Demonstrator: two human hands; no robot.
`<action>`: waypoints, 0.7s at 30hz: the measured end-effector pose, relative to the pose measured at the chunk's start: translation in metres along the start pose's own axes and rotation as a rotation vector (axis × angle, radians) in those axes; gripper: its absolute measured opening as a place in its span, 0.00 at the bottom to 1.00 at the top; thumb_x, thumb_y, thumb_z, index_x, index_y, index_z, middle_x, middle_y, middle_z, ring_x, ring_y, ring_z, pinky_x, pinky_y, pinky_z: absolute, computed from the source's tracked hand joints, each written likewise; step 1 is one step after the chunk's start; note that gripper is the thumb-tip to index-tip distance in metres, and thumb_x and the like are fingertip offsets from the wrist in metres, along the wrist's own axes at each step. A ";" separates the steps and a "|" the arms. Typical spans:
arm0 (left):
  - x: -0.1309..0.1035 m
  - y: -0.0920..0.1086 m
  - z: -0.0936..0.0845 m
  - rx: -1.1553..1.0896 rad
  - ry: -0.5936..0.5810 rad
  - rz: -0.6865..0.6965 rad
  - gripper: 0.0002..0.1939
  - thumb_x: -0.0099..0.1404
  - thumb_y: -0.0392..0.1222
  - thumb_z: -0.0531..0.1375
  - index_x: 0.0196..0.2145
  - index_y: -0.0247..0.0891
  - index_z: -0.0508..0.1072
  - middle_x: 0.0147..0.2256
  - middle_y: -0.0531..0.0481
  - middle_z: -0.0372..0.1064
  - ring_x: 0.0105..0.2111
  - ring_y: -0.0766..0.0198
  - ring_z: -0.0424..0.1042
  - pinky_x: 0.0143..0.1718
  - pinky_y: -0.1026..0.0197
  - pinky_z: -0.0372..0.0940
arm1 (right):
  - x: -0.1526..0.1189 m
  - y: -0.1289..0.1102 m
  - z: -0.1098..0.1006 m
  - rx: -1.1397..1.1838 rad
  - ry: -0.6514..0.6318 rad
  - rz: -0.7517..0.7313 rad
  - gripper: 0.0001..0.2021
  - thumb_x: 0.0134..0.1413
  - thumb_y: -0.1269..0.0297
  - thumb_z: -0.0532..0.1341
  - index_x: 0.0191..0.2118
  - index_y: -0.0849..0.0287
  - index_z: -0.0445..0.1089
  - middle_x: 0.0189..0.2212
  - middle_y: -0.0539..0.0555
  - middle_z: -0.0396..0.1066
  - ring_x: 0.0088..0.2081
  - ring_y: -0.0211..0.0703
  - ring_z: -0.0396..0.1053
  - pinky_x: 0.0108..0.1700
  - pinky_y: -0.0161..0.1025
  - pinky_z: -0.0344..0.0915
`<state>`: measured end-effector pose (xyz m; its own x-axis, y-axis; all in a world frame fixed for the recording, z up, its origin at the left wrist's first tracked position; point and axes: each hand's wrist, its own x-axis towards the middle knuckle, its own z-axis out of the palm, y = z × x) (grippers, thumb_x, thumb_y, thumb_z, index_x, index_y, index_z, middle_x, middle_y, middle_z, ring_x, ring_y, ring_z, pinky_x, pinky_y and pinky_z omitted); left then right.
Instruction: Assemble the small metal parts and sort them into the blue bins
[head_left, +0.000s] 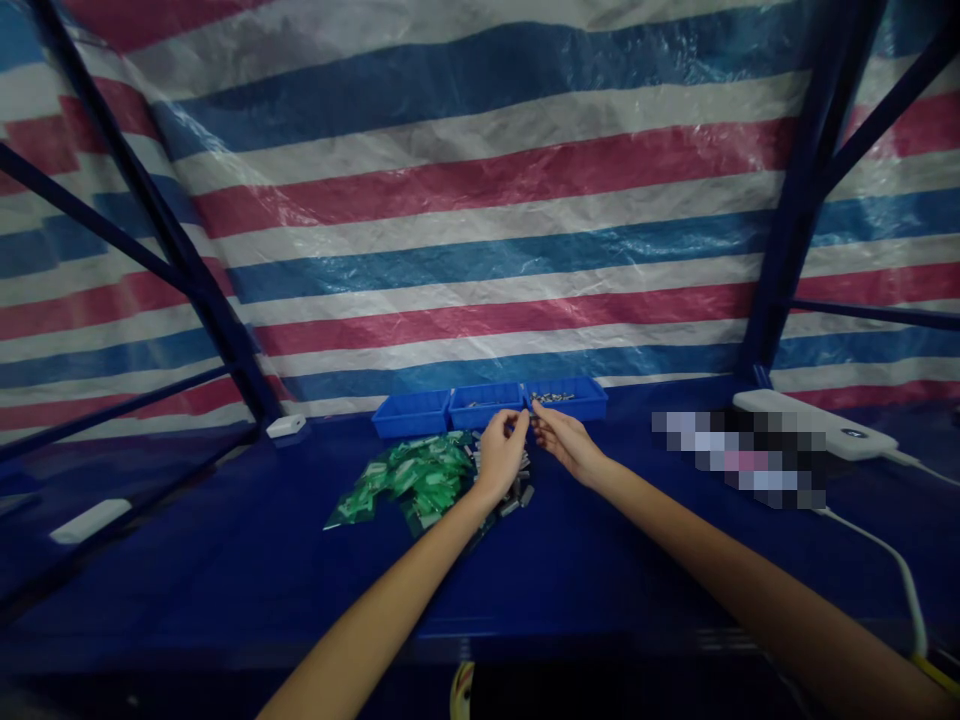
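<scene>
My left hand (502, 452) is closed in a pinch, thumb and forefinger together, just in front of the middle blue bin. What lies in the pinch is too small to make out. Close beside it, my right hand (566, 440) has curled fingers near the right bin; its fingertips almost meet the left ones, and any small thing there is hidden. Below the left hand lies a pile of small grey metal pieces (517, 497), partly covered by it. Left of that spreads a heap of green plastic packets (424, 475).
Blue bins (411, 413) stand in a row at the back of the blue table (600, 570); the right one holds small metal parts (553, 397). A white power bank (814, 420) with a cable lies at right beside a blurred object. White boxes (286, 427) sit at left.
</scene>
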<state>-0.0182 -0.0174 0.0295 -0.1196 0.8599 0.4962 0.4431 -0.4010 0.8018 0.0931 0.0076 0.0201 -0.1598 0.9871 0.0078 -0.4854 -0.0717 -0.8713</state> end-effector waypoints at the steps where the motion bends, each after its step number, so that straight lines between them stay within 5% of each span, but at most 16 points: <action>1: 0.001 -0.001 0.000 0.010 -0.005 -0.008 0.14 0.62 0.48 0.51 0.28 0.36 0.69 0.27 0.52 0.67 0.29 0.67 0.64 0.34 0.65 0.58 | -0.001 0.000 0.000 -0.007 -0.010 -0.004 0.10 0.38 0.59 0.68 0.27 0.59 0.72 0.22 0.48 0.69 0.24 0.31 0.65 0.27 0.30 0.61; 7: -0.001 -0.005 -0.003 0.458 -0.079 -0.027 0.19 0.67 0.48 0.42 0.35 0.37 0.69 0.37 0.46 0.69 0.40 0.59 0.66 0.44 0.56 0.58 | 0.000 0.000 -0.002 -0.071 0.064 -0.049 0.10 0.35 0.62 0.68 0.29 0.59 0.75 0.25 0.50 0.72 0.26 0.32 0.66 0.29 0.29 0.61; 12: -0.012 -0.004 -0.003 0.861 -0.269 0.085 0.19 0.66 0.48 0.43 0.39 0.36 0.69 0.42 0.41 0.66 0.46 0.53 0.63 0.48 0.50 0.57 | 0.007 -0.001 -0.007 -0.130 0.159 -0.099 0.11 0.35 0.61 0.68 0.29 0.60 0.75 0.23 0.50 0.71 0.24 0.32 0.64 0.28 0.31 0.61; 21: -0.012 -0.019 0.006 0.680 -0.470 0.271 0.10 0.58 0.38 0.55 0.38 0.37 0.71 0.39 0.44 0.66 0.41 0.57 0.66 0.45 0.55 0.60 | 0.012 0.000 -0.008 -0.324 0.120 -0.214 0.13 0.36 0.58 0.66 0.30 0.61 0.75 0.26 0.52 0.73 0.28 0.37 0.68 0.29 0.34 0.62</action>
<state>-0.0201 -0.0181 0.0062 0.3798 0.8636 0.3316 0.8559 -0.4641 0.2283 0.0979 0.0206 0.0166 0.0263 0.9860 0.1649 -0.1980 0.1668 -0.9659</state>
